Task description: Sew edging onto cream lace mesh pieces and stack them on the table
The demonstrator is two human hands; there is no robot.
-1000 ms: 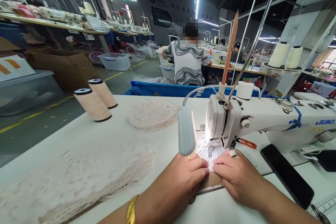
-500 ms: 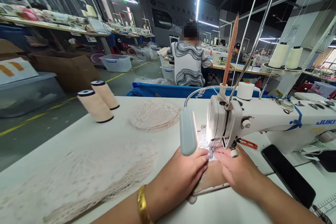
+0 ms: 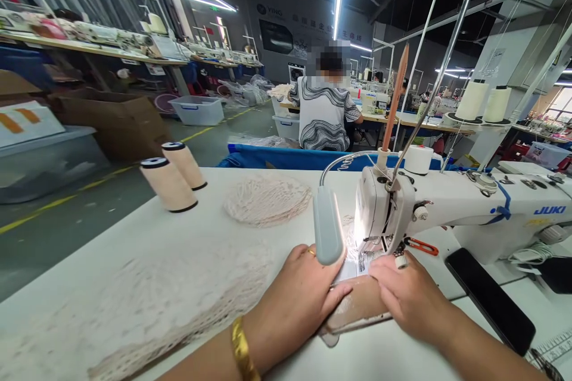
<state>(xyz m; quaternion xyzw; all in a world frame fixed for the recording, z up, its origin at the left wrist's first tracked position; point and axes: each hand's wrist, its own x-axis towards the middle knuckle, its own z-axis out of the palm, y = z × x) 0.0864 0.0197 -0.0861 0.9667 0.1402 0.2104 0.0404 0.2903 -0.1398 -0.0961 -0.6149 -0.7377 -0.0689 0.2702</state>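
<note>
L hand (image 3: 297,303) & R hand (image 3: 404,300) slid tan piece (image 3: 357,308) fwd toward presser foot (image 3: 367,250), lower centre; fingers (image 3: 337,299) lay flat, pressing it, no grip.

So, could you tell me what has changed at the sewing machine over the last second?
The left hand and right hand have slid forward toward the presser foot, pressing the tan piece; more of it now shows between them, and the white netting ahead of the fingers has mostly gone from sight. The thread cones, net piles and phone stayed put.
</note>
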